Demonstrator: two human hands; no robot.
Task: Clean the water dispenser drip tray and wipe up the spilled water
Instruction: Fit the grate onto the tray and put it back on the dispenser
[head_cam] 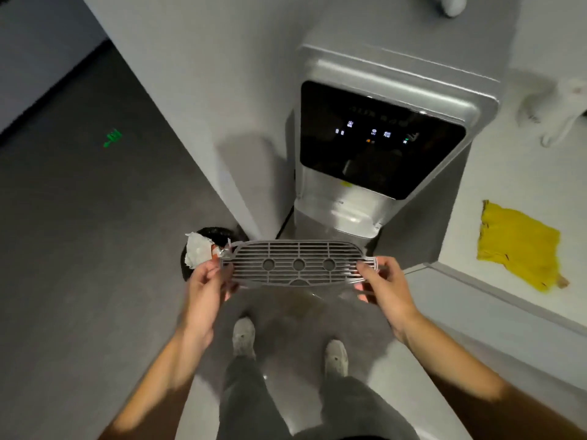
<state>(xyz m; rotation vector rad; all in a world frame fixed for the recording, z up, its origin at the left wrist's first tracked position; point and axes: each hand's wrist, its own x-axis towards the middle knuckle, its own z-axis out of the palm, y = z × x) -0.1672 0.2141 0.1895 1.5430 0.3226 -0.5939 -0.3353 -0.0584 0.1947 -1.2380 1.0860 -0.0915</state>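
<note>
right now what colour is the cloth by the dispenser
Yellow cloth, clearest in the head view, right of the dispenser.

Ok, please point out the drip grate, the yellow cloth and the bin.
drip grate (286,249), head view, upper slats
yellow cloth (517,246), head view, middle of fabric
bin (216,233), head view, dark back rim

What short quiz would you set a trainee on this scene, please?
1. True or false: the left grip and right grip both hold the grate.
2. Where does the yellow cloth lie? A) on the counter right of the dispenser; B) on the floor; C) over the grate.
3. Fill in: the bin behind the left grip holds crumpled ____.

Key: 1 true; 2 A; 3 paper.
</note>
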